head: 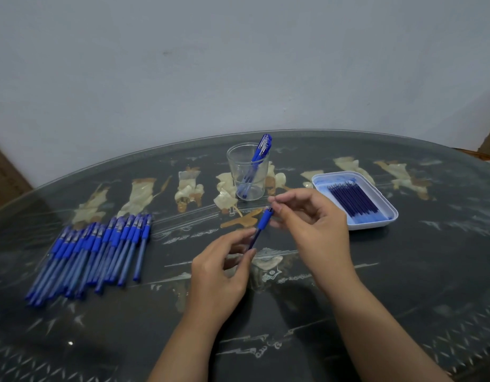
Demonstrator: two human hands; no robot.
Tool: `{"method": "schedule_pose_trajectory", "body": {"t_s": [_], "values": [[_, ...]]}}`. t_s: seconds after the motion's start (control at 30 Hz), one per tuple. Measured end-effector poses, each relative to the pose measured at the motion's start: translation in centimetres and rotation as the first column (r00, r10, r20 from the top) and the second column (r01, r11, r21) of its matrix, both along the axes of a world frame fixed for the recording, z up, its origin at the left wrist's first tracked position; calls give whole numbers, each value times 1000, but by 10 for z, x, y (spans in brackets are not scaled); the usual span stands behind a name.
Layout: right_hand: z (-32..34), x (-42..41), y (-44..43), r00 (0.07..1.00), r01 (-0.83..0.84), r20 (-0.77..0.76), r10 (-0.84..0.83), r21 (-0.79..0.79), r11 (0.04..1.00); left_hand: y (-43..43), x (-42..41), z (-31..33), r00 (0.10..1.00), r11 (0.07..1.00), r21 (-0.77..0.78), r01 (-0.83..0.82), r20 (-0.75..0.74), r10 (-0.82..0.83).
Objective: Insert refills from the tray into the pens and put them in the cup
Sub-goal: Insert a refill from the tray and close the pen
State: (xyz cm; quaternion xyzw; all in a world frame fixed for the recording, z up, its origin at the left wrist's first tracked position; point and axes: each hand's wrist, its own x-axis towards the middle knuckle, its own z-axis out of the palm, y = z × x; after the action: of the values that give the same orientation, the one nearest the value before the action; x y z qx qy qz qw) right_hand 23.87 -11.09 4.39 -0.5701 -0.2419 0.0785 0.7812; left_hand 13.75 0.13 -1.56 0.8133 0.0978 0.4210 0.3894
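My left hand (224,267) grips the barrel of a blue pen (261,224) that slants up to the right above the table's middle. My right hand (310,216) pinches the pen's tip end between thumb and fingers. Behind them stands a clear glass cup (248,172) with finished blue pens leaning inside. A white tray (387,219) at the right holds a row of several dark blue refills (354,199). A heap of several blue pens (95,249) lies at the left.
The dark round table (403,285) has a glass top over pale painted figures. A grey wall rises behind it. A brown cardboard box (4,175) sits off the far left edge.
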Motion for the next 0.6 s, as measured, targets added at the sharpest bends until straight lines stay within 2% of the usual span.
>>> {"method": "schedule_pose_trajectory", "body": {"t_s": [0.23,0.37,0.4,0.47,0.53,0.6], "values": [[3,-2,2,990,-23,-138,34,80,997,-2,0,2,1000,1000,-6,-24,-4,24],[-1,-4,8,980,-26,-194,42,85,996,2,-6,11,996,984,-158,-79,38,86],[-4,-4,10,982,-38,-183,41,20,999,6,-9,14,991,970,-221,-103,60,119],[-16,-3,15,996,-54,-77,37,-241,969,14,-14,18,976,922,-354,-155,91,199],[-30,-3,21,994,-25,82,76,-503,864,24,-18,20,961,876,-441,-195,95,261],[-38,-7,28,963,30,227,148,-632,774,31,-21,20,958,856,-473,-209,78,277]]}}
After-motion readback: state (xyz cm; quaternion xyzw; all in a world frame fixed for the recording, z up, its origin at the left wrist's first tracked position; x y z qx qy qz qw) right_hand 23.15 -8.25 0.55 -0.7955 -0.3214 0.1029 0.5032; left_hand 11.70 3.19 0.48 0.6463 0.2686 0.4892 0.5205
